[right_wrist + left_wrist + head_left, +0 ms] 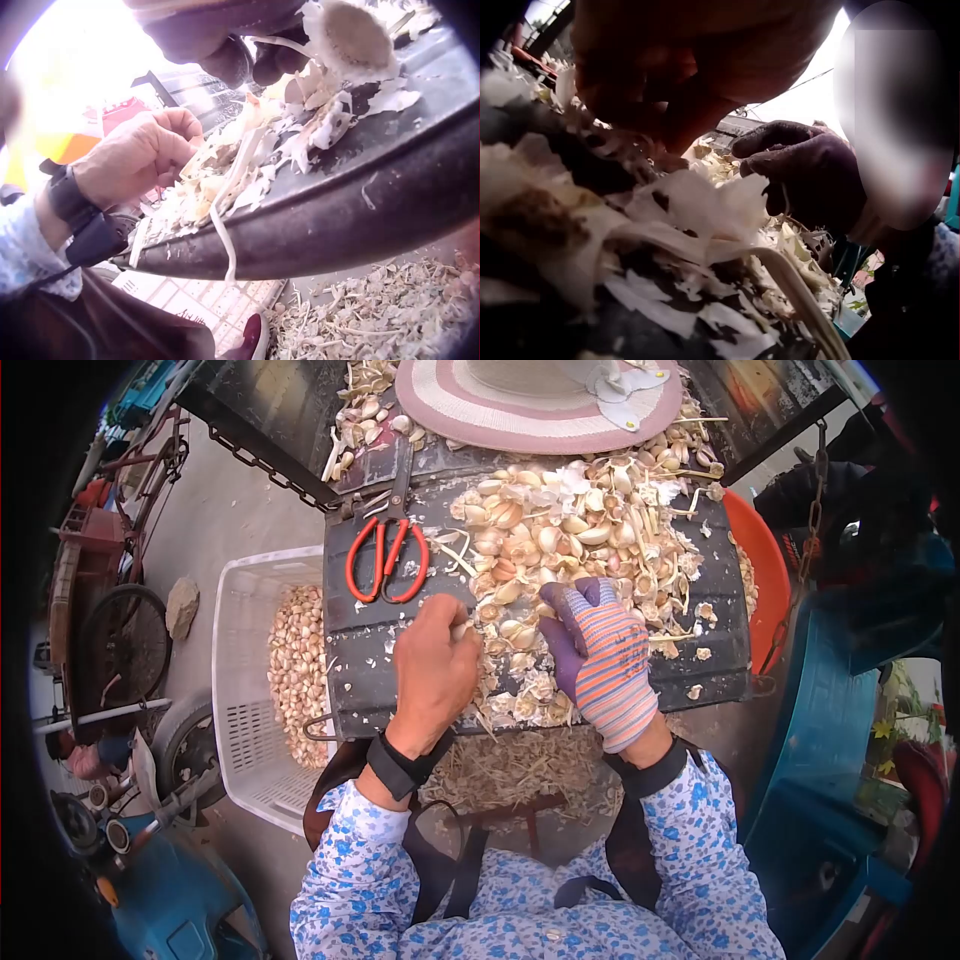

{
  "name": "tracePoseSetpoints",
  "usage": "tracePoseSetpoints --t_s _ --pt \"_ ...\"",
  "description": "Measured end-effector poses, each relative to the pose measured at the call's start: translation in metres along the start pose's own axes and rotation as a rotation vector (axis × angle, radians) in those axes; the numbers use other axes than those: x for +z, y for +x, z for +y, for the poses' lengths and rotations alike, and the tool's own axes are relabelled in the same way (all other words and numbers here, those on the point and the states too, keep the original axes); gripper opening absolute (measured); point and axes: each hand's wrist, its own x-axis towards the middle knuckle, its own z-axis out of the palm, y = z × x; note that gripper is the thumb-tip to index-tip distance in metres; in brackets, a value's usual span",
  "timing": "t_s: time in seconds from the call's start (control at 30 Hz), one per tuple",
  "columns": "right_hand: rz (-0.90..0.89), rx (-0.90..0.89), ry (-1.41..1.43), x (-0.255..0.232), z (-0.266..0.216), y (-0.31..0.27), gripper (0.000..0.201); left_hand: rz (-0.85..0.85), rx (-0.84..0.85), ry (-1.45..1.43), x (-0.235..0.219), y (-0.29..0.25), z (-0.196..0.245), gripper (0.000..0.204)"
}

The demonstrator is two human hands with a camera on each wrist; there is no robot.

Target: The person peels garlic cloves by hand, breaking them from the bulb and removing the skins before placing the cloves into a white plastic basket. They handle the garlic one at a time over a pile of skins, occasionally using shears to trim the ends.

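Note:
A heap of garlic cloves and papery skins [560, 530] covers the middle of a dark ridged board [380, 680]. At the heap's near left edge, my bare left hand [437, 665] has its fingers curled and pinches a pale garlic clove [461, 630] between thumb and forefinger, mostly hidden by the fingers. My right hand [605, 655], in a striped glove with purple fingers, is over the near side of the heap. Its thumb and forefinger stand apart with a gap between them, seen also in the left wrist view. Red-handled scissors [388, 560] lie left of the heap.
A white crate [235, 660] of garlic cloves stands left of the board, an orange basin [765, 580] right. A pink-and-white hat [430, 400] sits at the back. Chains [250, 460] hang at the sides. Husks [530, 770] litter the ground below the near edge.

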Motion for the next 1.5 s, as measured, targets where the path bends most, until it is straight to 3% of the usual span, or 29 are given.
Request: tracePoseSetpoints --t_s 0.1,0.13,0.17,0.23,0.33,0.47,0.6,0.63,0.73,0.83,0.87,0.97,1.13,1.23,1.27,1.37,1.47,1.5 --pt "-0.099 -0.187 -0.225 0.011 -0.006 0.000 0.030 -0.035 -0.542 -0.881 -0.024 0.001 0.016 0.012" --pt "-0.202 -0.151 -0.286 0.015 -0.010 0.000 0.029 -0.074 -0.550 -1.032 -0.028 -0.002 0.011 0.010" --pt "-0.156 -0.177 -0.282 0.021 -0.011 -0.001 0.025 -0.096 -0.574 -1.141 -0.029 -0.006 0.006 0.006" --pt "-0.283 -0.092 -0.338 0.024 -0.019 0.001 0.028 -0.081 -0.641 -1.295 -0.025 -0.010 0.005 0.006" --pt "-0.290 -0.038 -0.288 0.029 -0.019 0.001 0.029 -0.125 -0.699 -1.347 -0.019 -0.009 -0.003 0.010" --pt "-0.207 0.163 0.292 0.027 -0.012 0.002 0.024 -0.204 -0.603 -1.277 -0.020 -0.008 -0.003 0.011" --pt "-0.233 0.126 0.432 0.016 -0.017 0.008 0.027 -0.255 -0.579 -1.035 -0.023 -0.003 0.016 0.010" --pt "-0.286 0.250 0.544 0.007 -0.023 0.010 0.029 -0.241 -0.575 -1.026 -0.023 -0.004 0.013 0.010" --pt "-0.310 0.300 0.709 0.009 -0.019 0.005 0.031 -0.204 -0.561 -1.055 -0.024 -0.003 0.010 0.009" --pt "-0.216 0.226 0.651 0.007 -0.017 0.004 0.028 -0.234 -0.550 -1.079 -0.022 -0.004 0.014 0.009" --pt "-0.179 0.120 0.602 0.010 -0.013 0.003 0.025 -0.249 -0.543 -1.040 -0.022 -0.003 0.017 0.009" --pt "-0.166 0.105 0.657 0.004 -0.013 0.002 0.025 -0.282 -0.519 -0.957 -0.022 -0.002 0.023 0.010" --pt "-0.181 0.127 0.599 0.014 -0.003 -0.004 0.020 -0.321 -0.492 -0.986 -0.012 -0.004 0.021 0.012" --pt "-0.270 0.401 0.727 0.001 -0.017 -0.001 0.021 -0.356 -0.520 -0.958 -0.012 -0.003 0.030 0.010" --pt "-0.186 0.327 0.773 0.006 -0.015 -0.003 0.024 -0.348 -0.526 -0.968 -0.012 -0.002 0.033 0.010" --pt "-0.252 0.398 0.852 -0.002 -0.016 -0.003 0.029 -0.320 -0.531 -0.990 -0.012 -0.001 0.038 0.011" --pt "-0.337 0.362 0.632 -0.006 -0.012 -0.003 0.030 -0.310 -0.523 -1.019 -0.004 -0.005 0.034 0.011" --pt "-0.312 0.380 0.696 -0.007 -0.013 -0.004 0.029 -0.302 -0.518 -1.040 -0.001 -0.006 0.033 0.011"
